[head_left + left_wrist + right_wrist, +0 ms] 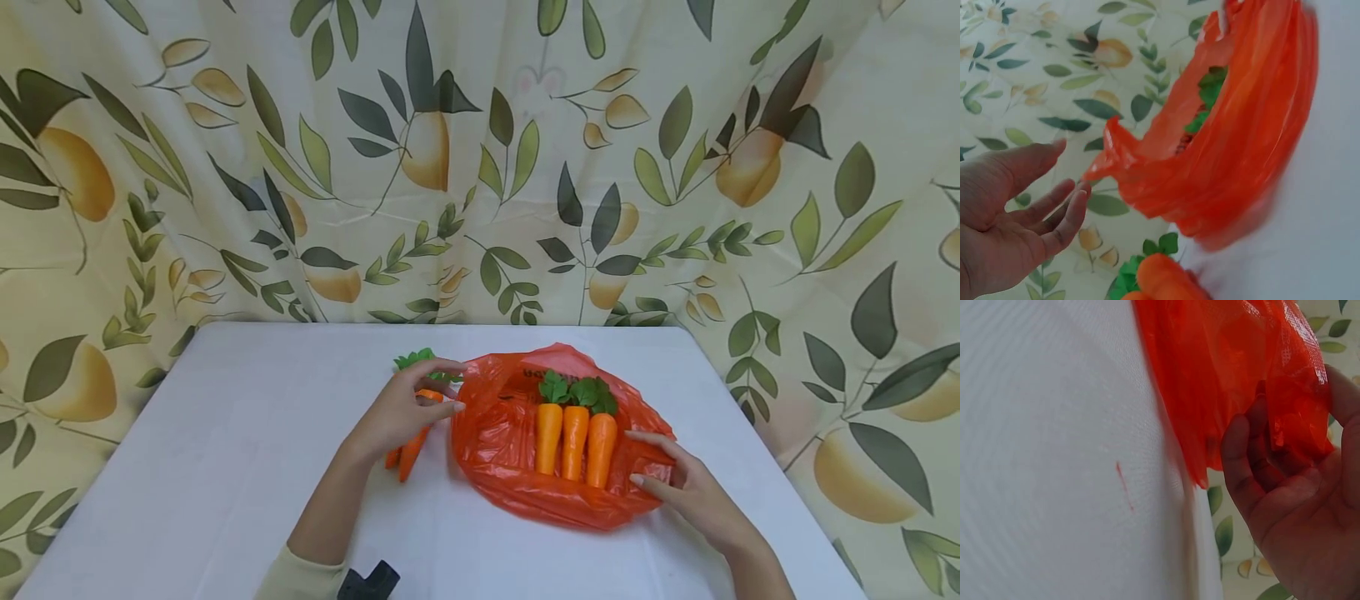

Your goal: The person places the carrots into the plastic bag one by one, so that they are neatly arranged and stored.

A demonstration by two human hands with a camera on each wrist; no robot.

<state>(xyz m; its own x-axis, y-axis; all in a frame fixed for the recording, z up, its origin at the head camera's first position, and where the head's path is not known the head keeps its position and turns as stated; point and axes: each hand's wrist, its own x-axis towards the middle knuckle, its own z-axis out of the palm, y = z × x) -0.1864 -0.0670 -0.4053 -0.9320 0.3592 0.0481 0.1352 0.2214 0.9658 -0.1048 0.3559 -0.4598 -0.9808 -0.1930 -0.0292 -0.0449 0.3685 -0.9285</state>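
Observation:
A red plastic bag lies spread on the table with its mouth facing up. Three orange carrots with green leafy tops show side by side in it. My right hand holds the bag's right edge, with the film between thumb and fingers in the right wrist view. At the bag's left rim is my left hand, fingers loosely bent and thumb apart; in the left wrist view its fingertips are beside a corner of the film, gripping nothing. More carrots lie under and behind the left hand, partly hidden by it.
The white-covered table ends at a patterned curtain with fruit and leaves. A black device sits at the left sleeve. A thin red mark shows on the white surface.

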